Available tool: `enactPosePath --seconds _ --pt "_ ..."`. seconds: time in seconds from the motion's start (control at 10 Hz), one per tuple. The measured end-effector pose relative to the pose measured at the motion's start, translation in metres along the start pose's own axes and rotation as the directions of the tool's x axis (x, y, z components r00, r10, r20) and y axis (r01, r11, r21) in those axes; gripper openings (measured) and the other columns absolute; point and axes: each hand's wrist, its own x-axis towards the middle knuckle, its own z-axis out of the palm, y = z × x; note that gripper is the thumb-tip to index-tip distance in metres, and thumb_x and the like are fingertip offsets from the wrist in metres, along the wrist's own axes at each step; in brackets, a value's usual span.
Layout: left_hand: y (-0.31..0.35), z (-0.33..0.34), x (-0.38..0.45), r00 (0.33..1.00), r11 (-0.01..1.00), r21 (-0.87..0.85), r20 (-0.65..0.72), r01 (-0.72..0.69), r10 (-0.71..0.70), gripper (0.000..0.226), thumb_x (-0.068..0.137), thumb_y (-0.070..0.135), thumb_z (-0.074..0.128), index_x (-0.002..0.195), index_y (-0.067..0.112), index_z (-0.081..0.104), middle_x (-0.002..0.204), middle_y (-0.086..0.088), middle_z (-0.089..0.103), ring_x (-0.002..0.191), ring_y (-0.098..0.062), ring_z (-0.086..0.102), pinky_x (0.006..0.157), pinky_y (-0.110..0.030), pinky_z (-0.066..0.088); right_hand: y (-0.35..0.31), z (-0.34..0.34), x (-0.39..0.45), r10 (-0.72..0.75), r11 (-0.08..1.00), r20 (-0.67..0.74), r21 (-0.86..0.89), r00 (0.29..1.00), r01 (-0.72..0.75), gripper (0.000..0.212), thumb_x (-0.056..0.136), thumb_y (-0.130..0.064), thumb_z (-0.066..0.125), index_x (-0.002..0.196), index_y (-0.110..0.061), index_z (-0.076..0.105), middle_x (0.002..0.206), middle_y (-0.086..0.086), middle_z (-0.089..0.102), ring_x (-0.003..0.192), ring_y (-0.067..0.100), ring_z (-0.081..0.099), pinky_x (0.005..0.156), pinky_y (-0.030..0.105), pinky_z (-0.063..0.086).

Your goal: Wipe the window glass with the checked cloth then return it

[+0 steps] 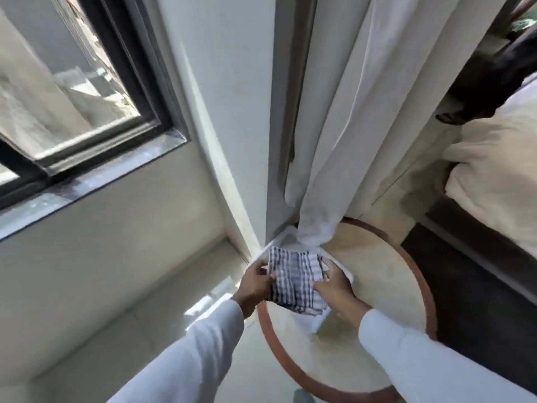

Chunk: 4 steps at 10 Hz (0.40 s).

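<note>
Blue and white checks mark the folded cloth (295, 279), which is held between both hands over the far edge of a round table (377, 286) with a pale top and a reddish-brown rim. The left hand (255, 282) grips the cloth's left edge, thumb on top and fingers curled under it. The right hand (334, 286) lies on the cloth's right side, fingers spread and pressing down on the fabric while the thumb reaches round the edge. Both arms wear pale long sleeves (436, 362). Whether the cloth rests on the table or on the white thing just under it cannot be told. Just behind the cloth hangs a white curtain (334, 141), its lower end gathered and touching the cloth's far edge. The window (72, 82) with its dark frame is up on the left, well apart from the hands, above a grey sill (87, 187). A bed (494, 170) with cream bedding stands at the right.
</note>
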Motion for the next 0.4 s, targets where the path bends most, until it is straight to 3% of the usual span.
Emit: enactPosePath --seconds 0.1,0.2,0.3,0.4 --pt "-0.031 0.033 0.061 0.999 1.000 0.030 -0.044 -0.002 0.004 0.033 0.104 0.000 0.058 0.137 0.002 0.066 0.128 -0.029 0.073 0.120 -0.046 0.073 0.098 -0.057 0.064 0.037 0.009 0.060 -0.014 0.999 -0.021 -0.041 1.000 0.013 0.071 0.093 0.002 0.071 0.158 -0.015 0.048 0.152 0.011 0.062 0.141 0.031 0.058 0.111 0.030 0.045" --pt "-0.062 0.049 0.115 0.982 0.923 0.373 -0.118 -0.096 0.149 0.039 0.105 0.019 0.060 0.143 0.007 0.062 0.139 -0.017 0.070 0.136 -0.039 0.065 0.114 -0.048 0.053 0.069 0.019 0.107 -0.070 0.984 0.011 -0.163 0.997 0.071 0.079 0.098 -0.006 0.072 0.166 -0.018 0.034 0.161 0.009 0.054 0.150 0.031 0.050 0.118 0.034 0.042" --pt "-0.093 0.045 0.152 0.920 0.616 0.772 -0.113 -0.157 0.376 0.050 0.101 0.030 0.059 0.150 0.020 0.058 0.151 -0.006 0.064 0.145 -0.032 0.055 0.123 -0.048 0.034 0.102 0.032 0.131 -0.137 0.894 -0.010 -0.432 0.991 0.120 0.070 0.103 -0.009 0.062 0.167 -0.020 0.036 0.166 0.011 0.046 0.152 0.033 0.043 0.125 0.043 0.039" --pt "-0.116 0.041 0.167 0.898 0.539 0.817 -0.062 -0.206 0.436 0.047 0.101 0.036 0.055 0.147 0.029 0.059 0.154 0.007 0.060 0.149 -0.022 0.051 0.124 -0.047 0.025 0.123 0.047 0.134 -0.146 0.894 -0.102 -0.439 0.984 0.087 0.052 0.103 -0.008 0.053 0.154 -0.019 0.055 0.159 0.006 0.051 0.145 0.031 0.045 0.119 0.043 0.044"
